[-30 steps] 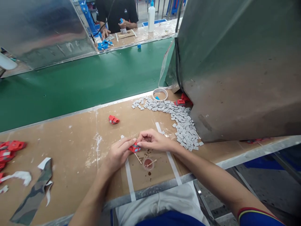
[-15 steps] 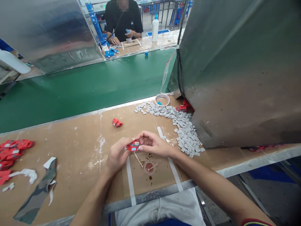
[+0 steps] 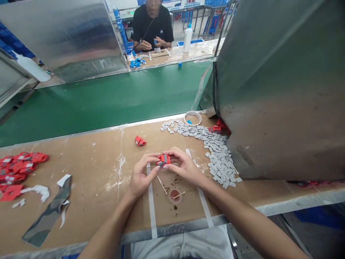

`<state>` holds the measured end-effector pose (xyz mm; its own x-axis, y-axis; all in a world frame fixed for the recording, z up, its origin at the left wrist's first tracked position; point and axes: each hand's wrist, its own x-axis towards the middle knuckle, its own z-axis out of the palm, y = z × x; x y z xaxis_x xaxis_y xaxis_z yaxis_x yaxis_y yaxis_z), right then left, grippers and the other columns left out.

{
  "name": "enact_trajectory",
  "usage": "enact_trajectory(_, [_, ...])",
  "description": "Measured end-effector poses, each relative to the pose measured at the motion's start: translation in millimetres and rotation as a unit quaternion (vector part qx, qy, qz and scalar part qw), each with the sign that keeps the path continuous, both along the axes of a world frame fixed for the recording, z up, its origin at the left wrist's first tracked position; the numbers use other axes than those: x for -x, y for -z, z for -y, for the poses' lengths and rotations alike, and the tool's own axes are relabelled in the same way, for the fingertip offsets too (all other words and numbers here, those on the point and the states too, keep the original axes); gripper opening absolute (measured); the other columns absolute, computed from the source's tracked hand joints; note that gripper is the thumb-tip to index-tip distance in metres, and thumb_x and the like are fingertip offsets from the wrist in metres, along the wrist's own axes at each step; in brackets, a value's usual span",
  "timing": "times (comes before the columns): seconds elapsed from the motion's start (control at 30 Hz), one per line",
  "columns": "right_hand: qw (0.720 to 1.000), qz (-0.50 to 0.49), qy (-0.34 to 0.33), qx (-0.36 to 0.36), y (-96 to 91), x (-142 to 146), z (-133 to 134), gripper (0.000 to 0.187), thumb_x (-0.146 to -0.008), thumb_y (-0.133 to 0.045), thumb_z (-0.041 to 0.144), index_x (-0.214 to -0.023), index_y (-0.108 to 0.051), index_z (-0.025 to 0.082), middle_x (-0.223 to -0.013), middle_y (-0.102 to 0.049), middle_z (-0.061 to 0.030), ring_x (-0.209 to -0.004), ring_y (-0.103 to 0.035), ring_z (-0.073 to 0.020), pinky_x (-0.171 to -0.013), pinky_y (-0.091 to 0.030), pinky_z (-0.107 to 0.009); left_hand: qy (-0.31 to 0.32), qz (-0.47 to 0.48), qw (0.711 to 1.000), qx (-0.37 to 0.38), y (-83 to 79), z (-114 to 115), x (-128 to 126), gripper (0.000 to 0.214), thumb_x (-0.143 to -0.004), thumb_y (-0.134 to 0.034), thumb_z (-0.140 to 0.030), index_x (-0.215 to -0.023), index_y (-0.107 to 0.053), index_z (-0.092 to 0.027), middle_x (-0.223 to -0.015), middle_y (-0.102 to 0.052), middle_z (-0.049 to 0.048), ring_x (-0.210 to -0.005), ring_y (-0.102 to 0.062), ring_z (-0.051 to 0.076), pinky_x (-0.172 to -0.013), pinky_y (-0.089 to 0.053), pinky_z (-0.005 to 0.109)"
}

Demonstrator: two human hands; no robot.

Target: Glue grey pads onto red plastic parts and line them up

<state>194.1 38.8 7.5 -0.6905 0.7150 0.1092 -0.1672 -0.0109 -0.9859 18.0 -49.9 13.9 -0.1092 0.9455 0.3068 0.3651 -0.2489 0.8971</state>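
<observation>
A small red and grey plastic part (image 3: 163,160) is held between both my hands, above the cardboard-covered bench. My left hand (image 3: 142,174) grips its left end with thumb and fingers. From the other side, my right hand (image 3: 184,165) pinches the right end. Below them stands a small clear cup (image 3: 175,196) of reddish-brown liquid with a stick in it. A second thin stick (image 3: 162,185) lies beside the cup, near some dark drops. Another red part (image 3: 140,140) rests farther back on the bench.
Many small grey tiles (image 3: 219,158) spread at right beside a metal panel (image 3: 275,90). A tape roll (image 3: 192,118) lies behind them. Red parts (image 3: 20,167) pile up at left near a camouflage strip (image 3: 48,216). Beyond the green belt (image 3: 107,100) sits a co-worker (image 3: 153,27).
The red part has been turned in my hands, showing more of a grey face. The whole view has shifted slightly. Across the belt, the co-worker's hands have lifted closer together.
</observation>
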Motion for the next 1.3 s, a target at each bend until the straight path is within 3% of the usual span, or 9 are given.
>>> enact_trajectory(0.13, [0.998,0.03,-0.002,-0.055,-1.3,-0.5,0.9,0.033,-0.086,-0.072,0.039,-0.112,-0.067,0.019,-0.104,-0.056,-0.0068,-0.096,-0.063,-0.0182,-0.09,-0.056,-0.035,-0.012,0.061,0.998,0.03,-1.8,-0.5,-4.2,0.008,-0.089,-0.065,-0.022,-0.092,-0.069,-0.016,-0.109,-0.07,0.0132,-0.106,-0.067,0.024,-0.096,-0.051,0.04])
enact_trajectory(0.3, [0.994,0.058,0.005,-0.097,-3.3,-0.2,2.5,0.03,-0.088,-0.07,0.04,-0.108,-0.067,0.018,-0.099,-0.059,-0.0067,-0.093,-0.062,-0.0184,-0.084,-0.055,-0.033,-0.021,0.078,0.996,0.044,-4.9,-0.4,-5.8,0.009,-0.087,-0.068,-0.024,-0.087,-0.069,-0.016,-0.111,-0.072,0.014,-0.107,-0.068,0.024,-0.096,-0.052,0.039])
enact_trajectory(0.57, [0.99,0.081,0.026,-0.109,0.8,2.4,5.8,0.03,-0.087,-0.072,0.042,-0.102,-0.066,0.017,-0.096,-0.063,-0.0065,-0.089,-0.062,-0.0189,-0.081,-0.05,-0.032,-0.019,0.1,0.991,0.087,-11.1,0.3,-2.1,0.012,-0.085,-0.072,-0.027,-0.086,-0.073,-0.015,-0.103,-0.074,0.0131,-0.106,-0.069,0.026,-0.095,-0.054,0.04])
enact_trajectory(0.77, [0.977,0.087,0.049,-0.187,1.3,0.5,10.9,0.026,-0.089,-0.069,0.041,-0.093,-0.061,0.017,-0.087,-0.059,-0.0046,-0.08,-0.057,-0.0173,-0.073,-0.046,-0.029,-0.001,0.168,0.98,0.105,-4.2,1.7,0.6,0.013,-0.081,-0.076,-0.028,-0.084,-0.075,-0.015,-0.102,-0.075,0.0127,-0.107,-0.07,0.027,-0.093,-0.056,0.038])
enact_trajectory(0.9, [0.971,0.073,0.062,-0.217,-4.3,-1.5,13.4,0.027,-0.089,-0.068,0.043,-0.091,-0.058,0.017,-0.086,-0.058,-0.0052,-0.079,-0.055,-0.0175,-0.072,-0.045,-0.029,0.006,0.163,0.982,0.095,-6.1,2.2,3.3,0.013,-0.081,-0.077,-0.029,-0.084,-0.076,-0.016,-0.1,-0.075,0.0123,-0.105,-0.071,0.026,-0.091,-0.057,0.038])
enact_trajectory(1.03, [0.987,0.067,0.046,-0.142,-13.2,-0.5,10.7,0.032,-0.084,-0.073,0.046,-0.087,-0.06,0.017,-0.087,-0.059,-0.0039,-0.08,-0.056,-0.0166,-0.075,-0.048,-0.03,0.006,0.128,0.987,0.094,-14.6,0.9,3.8,0.016,-0.083,-0.075,-0.031,-0.082,-0.073,-0.015,-0.097,-0.075,0.0121,-0.106,-0.071,0.027,-0.089,-0.058,0.037])
enact_trajectory(1.13, [1.0,-0.002,0.016,0.023,-11.3,3.8,9.0,0.036,-0.079,-0.077,0.047,-0.094,-0.06,0.018,-0.096,-0.065,-0.0048,-0.091,-0.063,-0.0174,-0.086,-0.052,-0.033,-0.008,0.111,0.991,0.074,-13.9,0.1,0.6,0.018,-0.085,-0.073,-0.032,-0.091,-0.069,-0.016,-0.107,-0.074,0.0137,-0.109,-0.07,0.026,-0.092,-0.058,0.037])
enact_trajectory(1.2, [0.991,-0.047,-0.003,0.127,-4.6,7.6,8.9,0.04,-0.078,-0.079,0.045,-0.1,-0.059,0.019,-0.103,-0.068,-0.0062,-0.099,-0.066,-0.0188,-0.094,-0.052,-0.036,-0.014,0.107,0.993,0.054,-8.9,-0.3,-3.3,0.025,-0.085,-0.073,-0.032,-0.102,-0.064,-0.016,-0.12,-0.071,0.0159,-0.113,-0.069,0.025,-0.094,-0.057,0.038])
enact_trajectory(1.3, [0.981,-0.062,-0.014,0.184,7.2,11.7,9.0,0.043,-0.077,-0.08,0.042,-0.106,-0.059,0.019,-0.108,-0.07,-0.0082,-0.105,-0.067,-0.0201,-0.099,-0.052,-0.039,-0.023,0.092,0.994,0.047,-0.9,-0.7,-7.4,0.034,-0.086,-0.072,-0.03,-0.113,-0.058,-0.017,-0.129,-0.067,0.0171,-0.115,-0.068,0.024,-0.096,-0.057,0.038])
